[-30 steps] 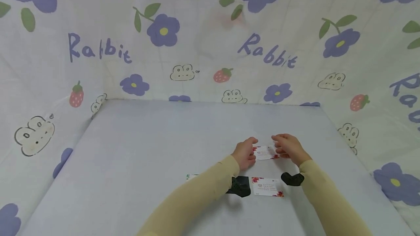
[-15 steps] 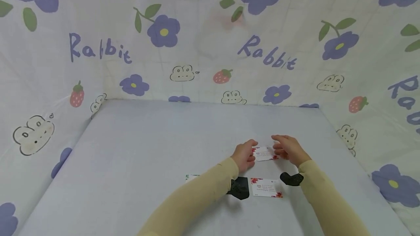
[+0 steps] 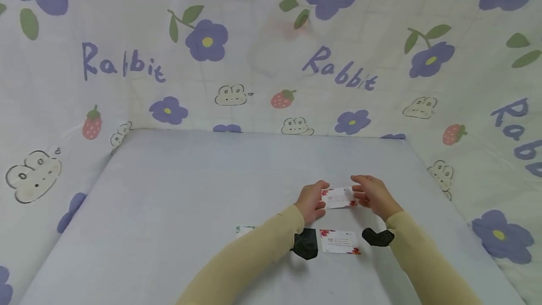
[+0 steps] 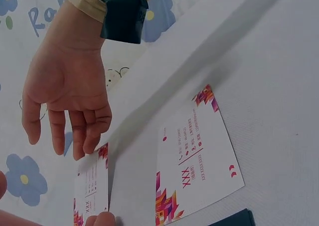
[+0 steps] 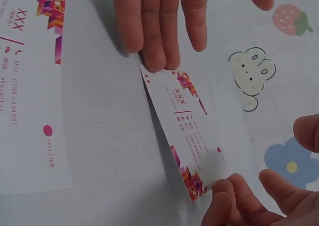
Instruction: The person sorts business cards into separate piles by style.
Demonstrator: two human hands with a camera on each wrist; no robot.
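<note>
A white business card (image 3: 338, 197) with red floral corners lies between my two hands at the far side. My left hand (image 3: 311, 203) is at its left end, its lower fingertips touching the edge and thumb held away. My right hand (image 3: 376, 196) is at the other end; in the left wrist view its fingers (image 4: 59, 131) hang loosely, with fingertips at the card's edge. In the right wrist view, fingertips touch both short ends of the tilted card (image 5: 174, 116), which casts a shadow. A matching business card (image 3: 340, 241) lies flat nearer me.
A third card (image 3: 244, 229) with green decoration shows partly beyond my left sleeve (image 3: 254, 248). Black wrist devices (image 3: 306, 244) are worn on both arms. The pale tabletop (image 3: 190, 192) ends at a curtain (image 3: 254, 69) with flowers and rabbits.
The head view has turned slightly, shifting the scene left. My right hand sits a little farther right relative to the card; my left hand stays at its end.
</note>
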